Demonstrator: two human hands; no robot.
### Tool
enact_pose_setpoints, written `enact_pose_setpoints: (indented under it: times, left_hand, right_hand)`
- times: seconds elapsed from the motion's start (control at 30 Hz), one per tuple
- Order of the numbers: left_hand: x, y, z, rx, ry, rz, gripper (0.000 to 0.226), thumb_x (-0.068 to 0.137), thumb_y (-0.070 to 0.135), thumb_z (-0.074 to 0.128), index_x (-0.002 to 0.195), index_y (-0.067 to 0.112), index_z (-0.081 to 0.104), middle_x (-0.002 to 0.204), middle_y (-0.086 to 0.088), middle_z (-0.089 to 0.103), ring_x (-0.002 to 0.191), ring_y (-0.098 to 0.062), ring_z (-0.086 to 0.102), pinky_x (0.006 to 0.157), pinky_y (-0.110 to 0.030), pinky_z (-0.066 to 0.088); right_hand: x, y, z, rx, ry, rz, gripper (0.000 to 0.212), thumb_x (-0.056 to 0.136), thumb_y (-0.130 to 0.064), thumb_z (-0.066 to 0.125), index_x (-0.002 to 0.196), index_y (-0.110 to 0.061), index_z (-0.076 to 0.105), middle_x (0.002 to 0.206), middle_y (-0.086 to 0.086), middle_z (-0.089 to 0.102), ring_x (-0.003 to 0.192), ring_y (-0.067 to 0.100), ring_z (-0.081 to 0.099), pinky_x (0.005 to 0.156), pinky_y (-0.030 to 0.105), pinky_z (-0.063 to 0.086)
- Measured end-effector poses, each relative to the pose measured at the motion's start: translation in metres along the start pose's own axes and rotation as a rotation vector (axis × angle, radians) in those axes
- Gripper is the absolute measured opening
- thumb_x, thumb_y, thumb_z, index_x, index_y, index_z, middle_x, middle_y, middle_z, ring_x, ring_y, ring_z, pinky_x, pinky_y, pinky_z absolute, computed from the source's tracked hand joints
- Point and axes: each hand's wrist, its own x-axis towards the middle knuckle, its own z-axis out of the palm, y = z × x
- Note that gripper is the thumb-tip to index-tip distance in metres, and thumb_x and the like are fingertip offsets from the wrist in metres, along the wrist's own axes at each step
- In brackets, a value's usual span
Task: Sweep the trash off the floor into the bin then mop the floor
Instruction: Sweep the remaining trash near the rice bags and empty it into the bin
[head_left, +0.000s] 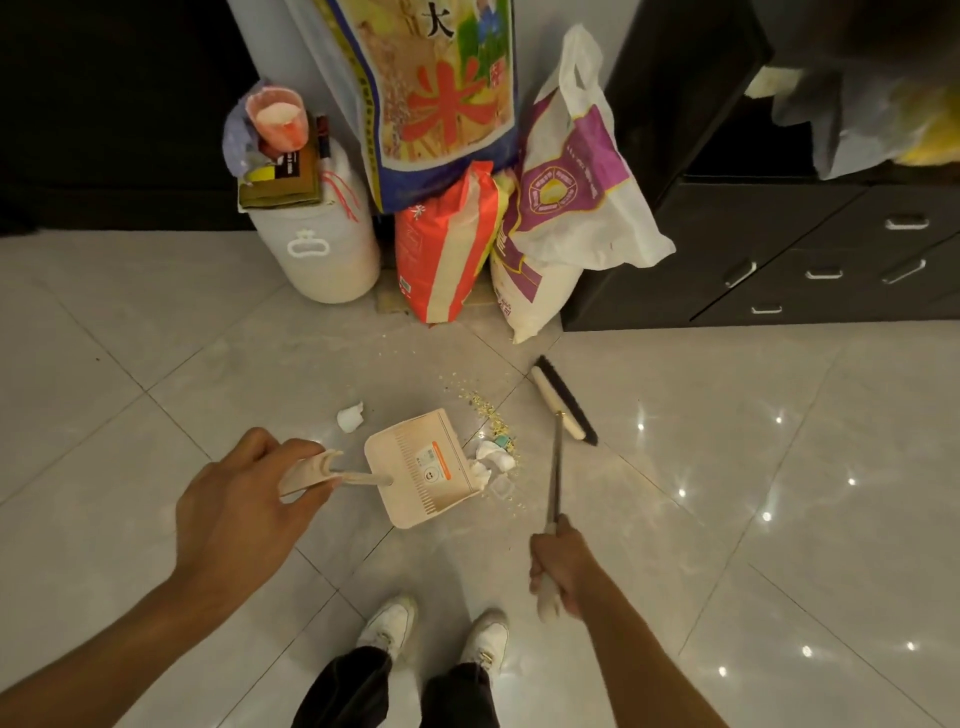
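**Dustpan set at the pile, broom just beyond it**

On my feed the left hand (244, 499) is curled round the grip of the beige dustpan (421, 467). The pan sits on the pale tiled floor (727, 441) with its open lip facing right. The right hand (563, 566) is wrapped tight on the handle of the broom (563, 397), whose dark-bristled head rests on the tiles up and to the right of the pan.

Between pan and broom lies the trash. Crumpled white paper (491, 460) touches the pan's lip, and a trail of yellow crumbs (491, 415) runs up from it toward the broom head. One white scrap (349, 415) lies apart, just left of the pan.

Behind, against the wall, I see a white plastic jar (322, 249), a tall printed rice sack (441, 88), an orange bag (447, 244) and a purple-and-white bag (571, 176), packed close together. A black drawer cabinet (831, 249) stands to their right. White shoes (389, 623) show at the bottom edge.
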Motion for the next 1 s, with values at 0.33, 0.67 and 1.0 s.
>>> enact_pose_setpoints:
  times: [0.33,0.67,1.0]
  left_hand:
    - [-0.006,0.007,0.003,-0.012,0.022,-0.005,0.029,0.075,0.042,0.083,0.099,0.028,0.075,0.077,0.008,0.050,0.047,-0.016,0.049,0.050,-0.024,0.038]
    - [-0.018,-0.011,-0.003,-0.031,-0.017,0.011,0.028,0.074,0.044,0.081,0.098,0.030,0.075,0.076,0.008,0.051,0.046,-0.012,0.046,0.047,-0.020,0.035]
    - [-0.027,-0.046,-0.014,-0.024,0.002,-0.011,0.030,0.070,0.043,0.085,0.094,0.026,0.077,0.073,0.006,0.053,0.044,-0.013,0.042,0.050,-0.016,0.029]
  right_hand:
    - [-0.055,0.036,0.040,0.144,-0.093,-0.026,0.066,0.090,0.004,0.044,0.149,-0.025,0.043,0.052,0.006,0.047,0.039,0.016,0.041,0.039,0.024,0.039]
    - [-0.061,0.055,0.006,0.280,0.107,-0.035,0.076,0.093,0.005,0.046,0.161,-0.023,0.026,0.060,0.009,0.045,0.042,0.015,0.040,0.039,0.024,0.037]
    - [-0.069,0.046,0.073,0.190,-0.034,0.015,0.067,0.089,0.006,0.043,0.152,-0.018,0.035,0.055,0.009,0.045,0.041,0.017,0.040,0.041,0.026,0.038]
